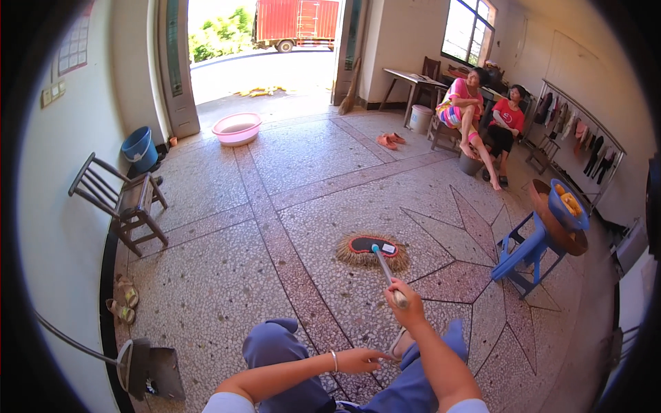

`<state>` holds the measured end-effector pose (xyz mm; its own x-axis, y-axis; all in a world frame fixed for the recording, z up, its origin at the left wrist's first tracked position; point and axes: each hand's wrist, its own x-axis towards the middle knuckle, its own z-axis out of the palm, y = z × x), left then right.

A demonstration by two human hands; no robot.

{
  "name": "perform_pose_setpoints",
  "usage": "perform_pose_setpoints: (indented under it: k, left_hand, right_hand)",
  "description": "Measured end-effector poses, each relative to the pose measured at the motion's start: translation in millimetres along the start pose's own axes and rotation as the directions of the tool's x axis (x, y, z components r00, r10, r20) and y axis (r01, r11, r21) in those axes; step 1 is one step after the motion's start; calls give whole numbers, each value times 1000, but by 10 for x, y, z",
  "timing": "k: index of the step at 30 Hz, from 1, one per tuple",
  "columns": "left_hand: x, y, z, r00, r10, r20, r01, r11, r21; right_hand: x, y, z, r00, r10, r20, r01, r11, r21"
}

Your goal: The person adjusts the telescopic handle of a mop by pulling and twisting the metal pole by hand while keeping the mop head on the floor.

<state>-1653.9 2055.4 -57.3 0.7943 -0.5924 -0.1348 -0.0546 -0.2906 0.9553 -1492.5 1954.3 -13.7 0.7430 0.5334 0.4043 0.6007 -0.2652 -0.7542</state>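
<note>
My right hand is wrapped around the metal handle of a dust mop, close to its end. The mop head rests flat on the speckled terrazzo floor in front of me; it has a tan fringe, a dark top edged in red and a pale label. Across my lap reaches my left hand, with a bracelet at the wrist. It holds nothing, its fingers loosely extended near my right knee. Both blue-trousered legs are bent below me.
Left stand a wooden chair, blue bucket, sandals and a dustpan with broom. A pink basin sits by the open doorway. Right, a blue stool bears basins; two seated people are beyond, near a clothes rack.
</note>
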Motion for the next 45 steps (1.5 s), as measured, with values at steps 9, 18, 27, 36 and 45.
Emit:
perform_pose_setpoints:
  k: [9, 18, 27, 36, 45]
  left_hand:
    - [214, 81, -199, 799, -556, -230, -159, 174, -972]
    - [-21, -149, -291, 914, -406, 4, -171, -395, -903]
    - [632, 95, -1153, 814, -576, 71, 58, -42, -997]
    - [1800, -945, -2049, 599, -750, -282, 8, 358, -934]
    - [528, 462, -1181, 702, -711, -51, 54, 124, -991]
  right_hand:
    - [185, 87, 144, 816, -203, 542, 447, 816, -367]
    - [405, 292, -203, 504, -142, 852, 30, 989, 147]
    - [506, 560, -483, 377, 236, 895, 255, 903, -346]
    - [507, 1029, -199, 383, 237, 893, 278, 892, -356]
    - [756, 1013, -287, 428, 172, 887, 266, 914, -306]
